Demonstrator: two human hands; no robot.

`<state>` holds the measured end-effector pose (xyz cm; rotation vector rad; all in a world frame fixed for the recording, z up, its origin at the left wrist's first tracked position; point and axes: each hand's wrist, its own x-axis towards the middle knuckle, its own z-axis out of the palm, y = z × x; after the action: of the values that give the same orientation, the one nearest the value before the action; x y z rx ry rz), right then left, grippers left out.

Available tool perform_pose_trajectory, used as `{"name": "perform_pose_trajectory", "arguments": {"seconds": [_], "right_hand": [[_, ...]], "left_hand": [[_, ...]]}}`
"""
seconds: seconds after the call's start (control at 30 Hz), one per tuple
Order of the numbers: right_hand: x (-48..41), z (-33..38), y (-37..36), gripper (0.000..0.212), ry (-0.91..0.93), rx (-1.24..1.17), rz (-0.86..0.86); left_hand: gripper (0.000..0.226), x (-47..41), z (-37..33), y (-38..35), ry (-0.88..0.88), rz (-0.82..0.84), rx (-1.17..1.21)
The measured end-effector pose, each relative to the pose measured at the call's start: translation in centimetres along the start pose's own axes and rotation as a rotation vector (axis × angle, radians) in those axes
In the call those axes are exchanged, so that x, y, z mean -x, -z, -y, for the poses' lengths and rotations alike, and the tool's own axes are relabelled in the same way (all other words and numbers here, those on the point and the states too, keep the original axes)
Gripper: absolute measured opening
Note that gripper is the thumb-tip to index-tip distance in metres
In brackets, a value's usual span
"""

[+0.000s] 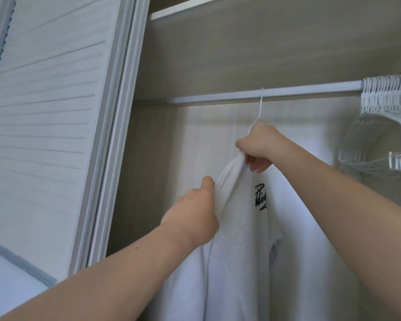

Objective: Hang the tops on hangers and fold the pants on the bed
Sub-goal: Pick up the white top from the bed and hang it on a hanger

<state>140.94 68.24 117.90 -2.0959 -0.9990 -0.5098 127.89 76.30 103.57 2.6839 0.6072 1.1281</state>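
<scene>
A white T-shirt point(241, 246) with a black script print hangs inside the wardrobe on a white wire hanger point(260, 105), whose hook sits on the white rail point(299, 90). My right hand point(261, 144) grips the shirt's collar and the hanger's shoulder just below the hook. My left hand point(195, 214), with a ring on one finger, pinches the bunched shoulder fabric lower left of the right hand. Most of the hanger is hidden under the shirt and my right hand.
Several bare white hangers point(384, 107) crowd the rail's right end. A white louvred sliding door point(56, 112) stands at the left. A shelf point(171, 12) runs above the rail. The wardrobe's back panel is pale wood.
</scene>
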Motion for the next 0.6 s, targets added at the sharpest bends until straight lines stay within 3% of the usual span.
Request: {"name": "perform_pose_trajectory", "arguments": {"seconds": [0.2,0.6], "right_hand": [[-0.1,1.9,-2.4,0.019,0.092,0.133,-0.138],[-2.9,3.2,-7.6,0.028,0.270,-0.097,-0.138]], "left_hand": [[0.033,2.9,2.3,1.0,0.064,0.058,0.023],[0.032,1.1,7.7,1.9,0.081,0.032,-0.078]]}}
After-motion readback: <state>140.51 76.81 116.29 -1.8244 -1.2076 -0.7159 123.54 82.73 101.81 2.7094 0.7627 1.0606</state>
